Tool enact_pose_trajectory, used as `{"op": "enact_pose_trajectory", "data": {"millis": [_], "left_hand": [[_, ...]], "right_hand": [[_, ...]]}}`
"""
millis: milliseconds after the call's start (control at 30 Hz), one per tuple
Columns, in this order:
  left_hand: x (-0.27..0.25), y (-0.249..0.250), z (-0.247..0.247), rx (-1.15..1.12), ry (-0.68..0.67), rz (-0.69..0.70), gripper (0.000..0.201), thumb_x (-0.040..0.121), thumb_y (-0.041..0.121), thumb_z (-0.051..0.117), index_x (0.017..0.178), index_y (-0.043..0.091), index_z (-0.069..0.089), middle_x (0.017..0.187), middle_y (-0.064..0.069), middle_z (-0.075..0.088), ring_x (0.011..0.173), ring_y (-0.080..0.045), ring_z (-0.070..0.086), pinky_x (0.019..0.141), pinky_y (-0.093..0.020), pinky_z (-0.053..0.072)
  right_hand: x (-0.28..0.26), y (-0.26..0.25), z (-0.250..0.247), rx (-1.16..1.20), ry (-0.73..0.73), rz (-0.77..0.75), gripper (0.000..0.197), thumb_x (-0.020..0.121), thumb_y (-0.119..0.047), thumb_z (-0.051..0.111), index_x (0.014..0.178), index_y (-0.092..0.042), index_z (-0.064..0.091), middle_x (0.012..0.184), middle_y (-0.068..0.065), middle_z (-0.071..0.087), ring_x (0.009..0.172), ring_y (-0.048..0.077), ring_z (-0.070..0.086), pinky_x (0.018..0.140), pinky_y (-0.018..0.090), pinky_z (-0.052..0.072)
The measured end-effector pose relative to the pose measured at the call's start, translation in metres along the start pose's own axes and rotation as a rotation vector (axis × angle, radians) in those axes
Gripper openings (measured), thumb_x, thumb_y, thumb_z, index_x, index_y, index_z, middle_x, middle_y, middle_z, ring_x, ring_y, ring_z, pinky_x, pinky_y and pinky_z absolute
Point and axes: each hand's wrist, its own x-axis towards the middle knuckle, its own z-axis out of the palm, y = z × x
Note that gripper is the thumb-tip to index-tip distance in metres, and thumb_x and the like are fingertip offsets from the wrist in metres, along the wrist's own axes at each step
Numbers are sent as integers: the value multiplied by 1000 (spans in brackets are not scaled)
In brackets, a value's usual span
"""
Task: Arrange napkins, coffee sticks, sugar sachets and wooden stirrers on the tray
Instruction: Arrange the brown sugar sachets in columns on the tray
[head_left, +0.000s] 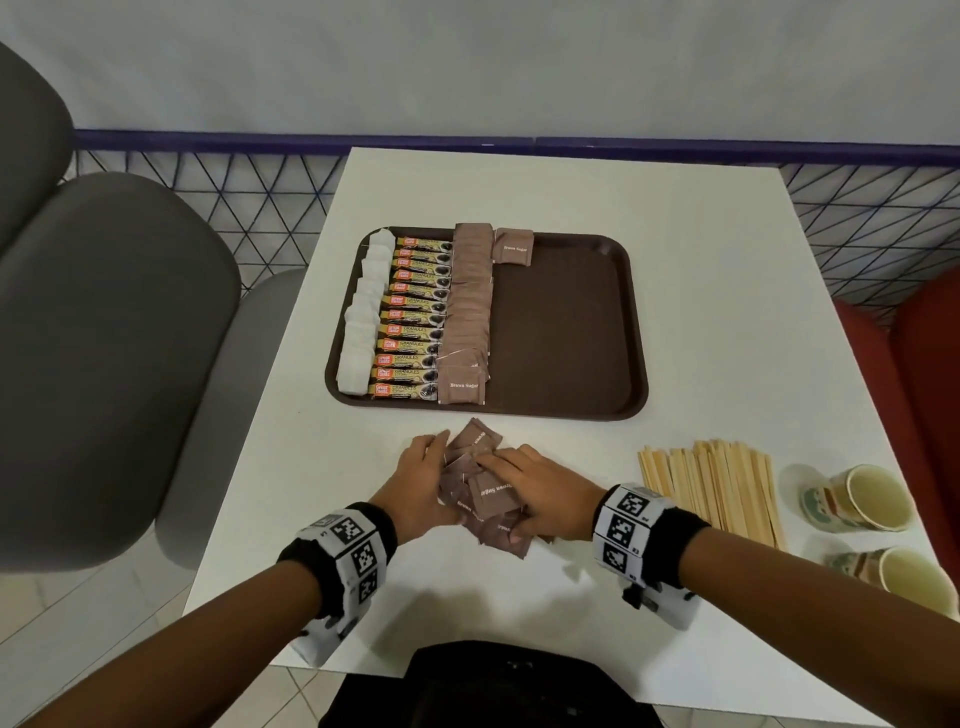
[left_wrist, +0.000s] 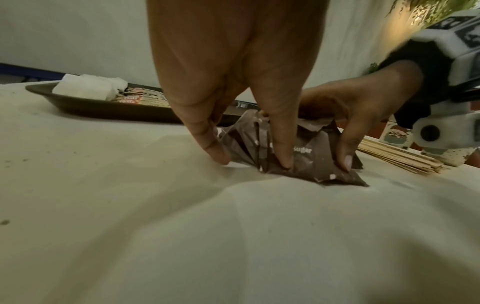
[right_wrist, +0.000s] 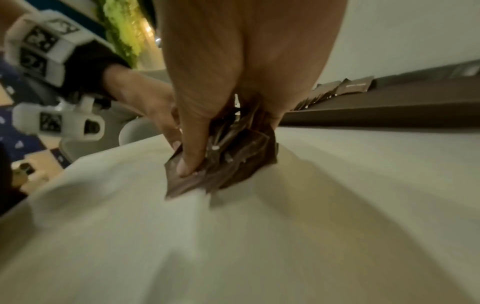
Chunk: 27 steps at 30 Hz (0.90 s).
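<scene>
Two hands gather a loose pile of brown sugar sachets (head_left: 480, 486) on a white table (head_left: 675, 322), just in front of the tray (head_left: 566, 332).

The left hand (head_left: 423, 480) cups the pile's left edge, fingers curled against the packets; the right hand (head_left: 540, 491) presses down from the right, fingertips pinching them. Wooden stirrers (head_left: 714, 486) lie well to the right.
</scene>
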Motion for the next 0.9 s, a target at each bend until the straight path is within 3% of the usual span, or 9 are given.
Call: {"op": "enact_pose_trajectory", "data": {"millis": [100, 200, 267, 367, 567, 633, 733, 800, 900], "left_hand": [[5, 1, -4, 38, -33, 24, 96, 68, 27, 81, 145, 11, 26, 143, -8, 23, 133, -25, 26, 108, -26, 27], [7, 2, -5, 27, -41, 56, 75, 72, 21, 77, 136, 14, 40, 135, -5, 33, 126, -22, 36, 100, -21, 32], [5, 4, -4, 16, -51, 71, 64, 76, 18, 74, 133, 12, 44, 129, -5, 40, 119, -20, 43, 92, -14, 32], [4, 5, -4, -22, -48, 74, 64, 79, 13, 71, 136, 11, 42, 127, -6, 44, 115, -19, 46, 89, -13, 33], [1, 8, -4, -215, 68, -3, 70, 79, 8, 70, 140, 8, 35, 129, -10, 46, 116, -24, 49, 92, -20, 38], [1, 7, -4, -262, 86, -15, 65, 76, 8, 73, 133, 7, 43, 123, -9, 51, 108, -23, 53, 92, -26, 44], [1, 6, -3, -375, 111, -5, 55, 72, 4, 76, 120, 9, 50, 101, -2, 57, 88, -19, 56, 87, -32, 50], [0, 5, -3, -455, 131, -2, 51, 71, 1, 77, 114, 14, 51, 88, 5, 57, 77, -12, 58, 78, -24, 51], [-3, 3, -4, -515, 154, -3, 48, 73, 3, 76, 111, 20, 52, 87, 2, 58, 77, -11, 59, 71, -12, 49]], "right_hand": [[-3, -1, -1, 6, 64, -47, 97, 71, -23, 73, 146, -13, 13, 145, 4, 31, 120, 21, 29, 101, 26, 26], [-1, 1, -3, -59, 129, -36, 113, 62, -35, 79, 147, -16, 8, 149, 6, 19, 130, 23, 23, 110, 34, 24], [4, 4, -6, -67, 97, 3, 124, 57, -40, 82, 148, -17, 1, 151, 7, 12, 135, 24, 18, 113, 42, 24], [13, 3, -13, -106, -7, 47, 127, 57, -42, 82, 147, -18, -5, 153, 6, 10, 137, 25, 16, 113, 42, 21], [25, -4, -13, 5, -31, 136, 111, 58, -30, 84, 143, -9, 17, 133, 11, 32, 121, 25, 32, 104, 36, 34], [26, -5, -10, 44, -30, 164, 95, 57, -26, 84, 134, -9, 31, 124, 11, 35, 115, 25, 34, 97, 35, 37], [27, -8, -8, 53, -33, 190, 82, 60, -25, 82, 126, -8, 36, 121, 11, 37, 113, 25, 35, 93, 33, 36], [26, -11, -9, 128, -14, 205, 77, 61, -23, 81, 123, -8, 37, 121, 10, 42, 110, 24, 41, 86, 29, 37], [23, -14, -11, 307, 13, 211, 70, 63, -20, 80, 118, -12, 38, 114, 8, 54, 92, 22, 54, 72, 26, 40]]}}
